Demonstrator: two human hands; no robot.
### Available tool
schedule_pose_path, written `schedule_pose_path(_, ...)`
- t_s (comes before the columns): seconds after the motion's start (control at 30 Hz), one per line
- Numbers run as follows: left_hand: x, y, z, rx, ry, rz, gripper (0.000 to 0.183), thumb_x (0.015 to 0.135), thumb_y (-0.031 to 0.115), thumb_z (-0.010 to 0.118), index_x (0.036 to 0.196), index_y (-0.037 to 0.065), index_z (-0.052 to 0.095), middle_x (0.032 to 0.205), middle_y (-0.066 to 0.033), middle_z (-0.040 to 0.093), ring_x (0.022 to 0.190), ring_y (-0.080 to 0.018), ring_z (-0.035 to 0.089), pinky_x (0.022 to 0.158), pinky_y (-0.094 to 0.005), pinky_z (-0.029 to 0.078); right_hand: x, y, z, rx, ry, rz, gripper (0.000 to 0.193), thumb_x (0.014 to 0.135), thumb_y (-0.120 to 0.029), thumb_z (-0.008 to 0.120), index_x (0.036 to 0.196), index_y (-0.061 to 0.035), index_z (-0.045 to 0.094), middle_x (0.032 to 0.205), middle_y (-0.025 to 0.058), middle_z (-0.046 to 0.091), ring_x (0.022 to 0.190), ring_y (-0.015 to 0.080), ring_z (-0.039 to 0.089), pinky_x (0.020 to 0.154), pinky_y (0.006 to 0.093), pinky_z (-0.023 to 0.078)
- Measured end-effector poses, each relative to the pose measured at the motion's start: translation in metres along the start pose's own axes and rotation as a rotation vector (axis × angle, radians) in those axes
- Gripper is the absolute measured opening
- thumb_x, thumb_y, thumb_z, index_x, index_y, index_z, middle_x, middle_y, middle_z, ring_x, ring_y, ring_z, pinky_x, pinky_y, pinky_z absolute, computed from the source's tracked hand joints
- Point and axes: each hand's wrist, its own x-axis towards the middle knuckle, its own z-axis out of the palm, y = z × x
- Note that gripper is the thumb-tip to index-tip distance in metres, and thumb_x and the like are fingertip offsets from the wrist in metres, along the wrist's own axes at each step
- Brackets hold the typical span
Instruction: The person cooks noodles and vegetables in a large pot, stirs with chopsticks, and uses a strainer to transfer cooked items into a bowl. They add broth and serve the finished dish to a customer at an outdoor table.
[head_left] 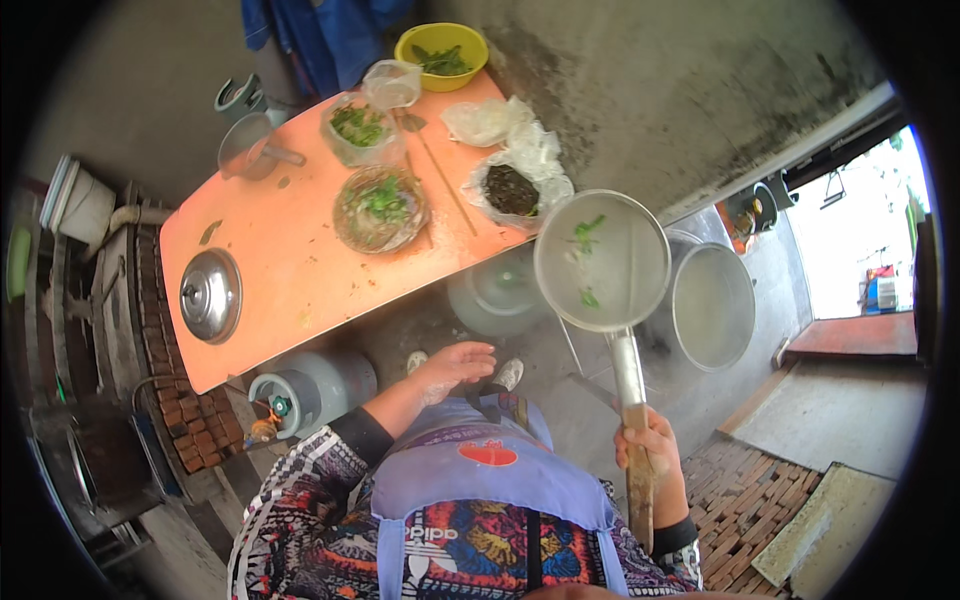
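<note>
While steam drifts about the pots, the scene reads so:

Right hand: the right hand [652,448] has its fingers [668,434] wrapped tight around the wooden handle [638,480] of a long metal ladle [601,260].
Ladle: its wide, shallow bowl is held level in the air, just off the near corner of the worktop [290,270] and above the floor, with a few green leaf bits lying in it.
Left hand: the left hand [455,365] hangs free, palm down and fingers loosely spread, holding nothing, between the worktop edge and the person's chest.
Big pot: a large metal pot [712,305] stands just right of the ladle bowl, on the ground.
Worktop: orange, carrying a glass bowl of greens [380,208], a plastic tub of chopped greens [360,128], a yellow bowl [441,52], a clear bag of dark leaves [512,190], chopsticks [445,180] and a steel pot lid [211,295].
Below: a gas cylinder [310,388] sits under the worktop's near edge.
Clothing: a lilac apron [490,480] over a patterned jacket.
</note>
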Motion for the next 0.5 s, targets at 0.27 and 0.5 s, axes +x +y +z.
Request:
schedule_pose_path(0.27,-0.010,0.046,-0.087,-0.221,-0.186,0.414,0.100,0.081,0.041,0.067,0.146,0.010,-0.004,0.149,-0.0187,0.014,0.139,-0.0287,0.015,0.110,-0.0423,0.016,0.096,0.036,0.182,-0.730,0.076,-0.624,0.065,0.075,0.002,0.051,0.138,-0.0031,0.033,0.080,0.0107,0.057,0.058,0.0171,0.056,0.056,0.0293,0.048)
schedule_pose_path(0.5,-0.005,0.033,-0.099,-0.342,-0.227,0.526,0.093,0.086,0.052,0.056,0.144,0.002,0.003,0.149,-0.0208,0.016,0.139,-0.0267,0.015,0.111,-0.0369,0.016,0.162,0.129,0.256,-1.132,0.108,-0.750,0.080,0.074,0.002,0.050,0.146,-0.0076,0.016,0.083,0.0072,0.056,0.062,0.0138,0.053,0.061,0.0263,0.047)
